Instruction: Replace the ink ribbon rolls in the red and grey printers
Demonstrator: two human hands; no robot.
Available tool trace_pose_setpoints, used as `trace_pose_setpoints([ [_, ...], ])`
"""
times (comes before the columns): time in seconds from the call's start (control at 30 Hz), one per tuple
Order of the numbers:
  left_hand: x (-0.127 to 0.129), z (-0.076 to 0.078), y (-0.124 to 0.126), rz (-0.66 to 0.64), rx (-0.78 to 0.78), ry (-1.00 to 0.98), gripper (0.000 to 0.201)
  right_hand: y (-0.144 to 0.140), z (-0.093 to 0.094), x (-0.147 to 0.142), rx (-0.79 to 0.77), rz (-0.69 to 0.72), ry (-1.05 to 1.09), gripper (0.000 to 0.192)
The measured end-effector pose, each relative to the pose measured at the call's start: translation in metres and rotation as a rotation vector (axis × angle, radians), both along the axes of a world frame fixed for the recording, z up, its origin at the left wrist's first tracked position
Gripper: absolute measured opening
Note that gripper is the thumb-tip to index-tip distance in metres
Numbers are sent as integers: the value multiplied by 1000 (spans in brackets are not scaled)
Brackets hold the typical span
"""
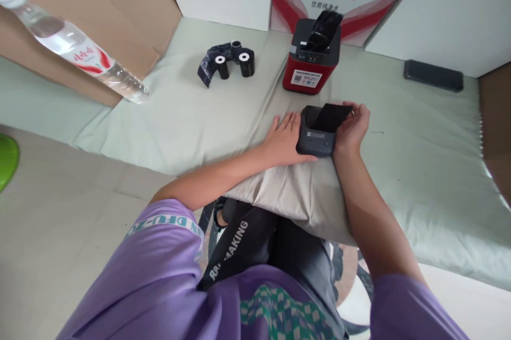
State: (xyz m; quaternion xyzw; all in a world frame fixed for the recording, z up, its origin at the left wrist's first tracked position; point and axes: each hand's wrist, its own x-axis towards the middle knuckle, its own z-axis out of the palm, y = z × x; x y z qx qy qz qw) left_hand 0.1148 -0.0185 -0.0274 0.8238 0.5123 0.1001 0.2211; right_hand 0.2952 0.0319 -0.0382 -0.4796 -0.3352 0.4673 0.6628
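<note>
Left hand (284, 137) flat, fingers spread, pressed against the near-left side of the dark grey printer (319, 130). Right hand (353, 126) curled round the printer's right edge, gripping the open black lid. Printer sat on pale green bedding (419, 159); red printer (312, 58) just behind it, black ribbon rolls (229, 63) farther back-left, water bottle (72, 44) well left.

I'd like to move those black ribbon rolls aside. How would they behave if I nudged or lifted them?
The black ribbon rolls are cylinders standing on end, so a nudge might tip them and set them rolling. The loose black film trailing from them looks floppy and would probably drag or unwind. The soft cloth beneath may slow any rolling.
</note>
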Motion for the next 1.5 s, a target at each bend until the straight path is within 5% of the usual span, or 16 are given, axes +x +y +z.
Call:
trace_pose_setpoints([
  [0.3,-9,-9,14,-105,16,30,131,3,-4,-3,31,-19,-109,50],
  [0.77,-12,-8,19,-143,46,25,123,3,-5,-6,45,-77,38,59],
  [1.2,-15,0,22,-111,122,-46,134,2,-3,-7,42,-63,210,42],
  [1.5,-22,7,20,-129,202,-126,80,0,-1,-8,33,-80,176,41],
])
